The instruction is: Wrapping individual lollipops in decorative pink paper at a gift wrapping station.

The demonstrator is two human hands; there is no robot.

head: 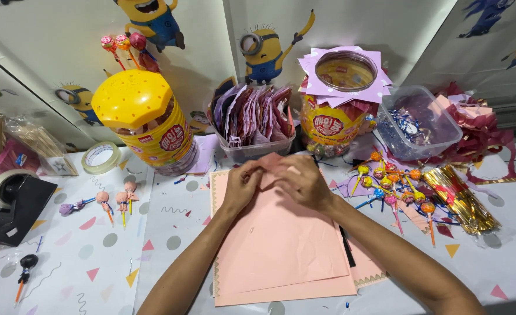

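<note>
Yellow-lidded lollipop jar far left, well apart from my hands. My left hand is curled, fingers pinching a small pink paper piece at its left edge; right hand pinches same piece from the right. Piece sits betw. both hands, above the pink paper stack. Loose lollipops to the right.

Peach-pink paper sheets fill the lower centre; a yellow-lidded jar stands upper left; gold wire ties glint at right; the white tablecloth carries pink and yellow triangles, grey dots.
</note>
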